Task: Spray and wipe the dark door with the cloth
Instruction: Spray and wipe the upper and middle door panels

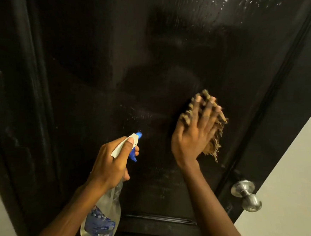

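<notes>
Dark door (173, 54) fills the view, glossy black panel, wet streaks near the top edge and a fine patch of droplets at mid height just left of the cloth. Tan frayed cloth (215, 129) is pressed flat against the panel, right of centre, above and left of the knob. Right hand (196, 131) lies open-palmed over the cloth, fingers spread, pinning it to the door, not balled around it. Left hand (111, 162) is wrapped around the neck of a clear spray bottle (104, 206), index finger along the white head, other fingers at the blue trigger; nozzle points at the door near the droplet patch. Silver door knob (246, 195) sits lower right on the door edge, pale wall (293, 182) beyond it.

Step looks like spray-and-wipe mid panel; lower panel shows no wet marks.

Risks, judged: flat palm hold is loose, so the cloth could slide out or bunch on a fast stroke over wet gloss. Nozzle aims close to the right hand, so spray may hit fingers rather than door. Excess liquid could run down and streak.
</notes>
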